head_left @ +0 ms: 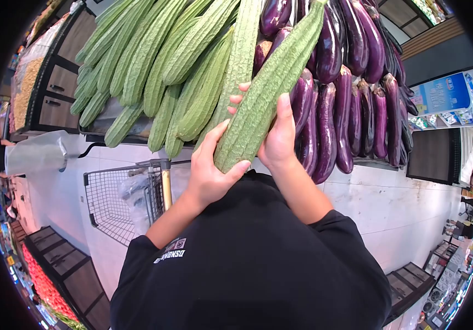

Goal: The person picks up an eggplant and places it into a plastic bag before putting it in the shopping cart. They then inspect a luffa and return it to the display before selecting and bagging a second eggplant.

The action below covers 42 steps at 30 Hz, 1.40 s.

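Observation:
A long ridged green gourd [269, 91] is held at a slant in front of me, its thick end low and its thin end up to the right. My left hand [214, 159] wraps round the thick lower end, thumb across the front. My right hand [280, 135] supports it from the right side; some fingertips show past its left edge. Behind and to the left lies a pile of similar ridged gourds [154, 66]. On the right, purple eggplants [327, 126] lie in rows on the same display.
A wire shopping cart [116, 198] stands at the lower left, with clear plastic in it. A roll of plastic bags [36, 154] is at the left. A blue sign [442, 94] stands at the right. Red produce [49, 283] fills a stand at the bottom left.

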Tool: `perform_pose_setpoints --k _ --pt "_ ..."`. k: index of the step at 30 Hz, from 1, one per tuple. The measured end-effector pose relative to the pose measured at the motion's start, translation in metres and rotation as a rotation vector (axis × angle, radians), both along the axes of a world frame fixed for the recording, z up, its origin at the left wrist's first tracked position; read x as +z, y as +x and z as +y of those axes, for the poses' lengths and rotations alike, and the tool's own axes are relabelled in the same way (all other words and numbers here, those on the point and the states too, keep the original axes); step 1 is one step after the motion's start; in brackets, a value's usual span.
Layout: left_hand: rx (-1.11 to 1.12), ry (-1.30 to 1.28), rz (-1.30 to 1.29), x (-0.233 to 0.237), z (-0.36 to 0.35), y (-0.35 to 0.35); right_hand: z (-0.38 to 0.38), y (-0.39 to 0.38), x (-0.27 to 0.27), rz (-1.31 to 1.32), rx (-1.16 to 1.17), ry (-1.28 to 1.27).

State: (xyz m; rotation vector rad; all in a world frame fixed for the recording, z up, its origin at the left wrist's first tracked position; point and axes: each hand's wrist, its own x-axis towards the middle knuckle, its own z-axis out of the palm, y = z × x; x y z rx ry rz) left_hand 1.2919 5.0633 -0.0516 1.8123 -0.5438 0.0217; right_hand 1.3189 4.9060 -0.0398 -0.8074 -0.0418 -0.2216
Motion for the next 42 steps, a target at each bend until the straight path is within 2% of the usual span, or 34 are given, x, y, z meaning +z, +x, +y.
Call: perform_pose_setpoints --k 1,3,6,11,13,15,21,23,25,27,28,30,33,35,38,42 --pt "-0.002 -0.007 -0.003 0.001 -0.002 0.001 0.0 -0.001 -0.001 -0.023 -0.024 -0.044" --pt "0.033 0.113 -0.211 0.005 -0.004 0.002 -0.001 -0.001 -0.001 -0.053 -0.043 -0.017" --pt "0.006 0.208 -0.174 0.006 -0.002 -0.001 -0.002 -0.001 -0.002 -0.078 -0.057 -0.043" --pt "0.003 0.219 -0.23 0.003 -0.003 0.0 -0.007 0.0 -0.011 -0.094 -0.031 -0.018" --pt "0.004 0.219 -0.257 0.001 -0.006 0.003 -0.009 0.001 -0.016 -0.181 0.036 0.103" --pt "0.048 0.187 -0.372 0.0 -0.009 0.007 -0.009 0.004 -0.015 -0.194 0.042 0.102" --pt "0.042 0.182 -0.339 -0.004 -0.009 0.007 -0.007 0.005 -0.009 -0.235 -0.005 0.078" --pt "0.049 0.199 -0.321 -0.002 -0.008 0.005 -0.008 0.005 -0.009 -0.226 -0.037 0.039" --pt "0.058 0.216 -0.299 -0.001 -0.008 0.004 -0.008 0.005 -0.01 -0.195 0.032 -0.009" --pt "0.055 0.144 -0.138 -0.001 -0.007 0.003 -0.002 0.007 -0.007 -0.161 -0.035 -0.055" --pt "0.067 0.141 -0.14 -0.004 -0.006 0.004 -0.003 0.008 -0.007 -0.173 0.025 -0.102" --pt "0.084 -0.074 -0.012 -0.013 -0.004 0.006 -0.002 0.018 -0.006 -0.189 0.064 -0.148" --pt "0.158 -0.197 0.049 -0.019 -0.004 0.015 -0.006 0.024 -0.014 -0.153 0.115 -0.23" --pt "0.204 -0.178 0.034 -0.028 0.0 0.033 -0.011 0.021 -0.013 -0.106 -0.039 -0.469" --pt "0.343 0.021 -0.092 -0.034 0.003 0.061 -0.018 0.012 -0.027 -0.109 -0.133 -0.585" --pt "0.431 0.118 -0.246 -0.045 -0.004 0.089 -0.023 0.002 -0.041 -0.079 -0.153 -0.661"
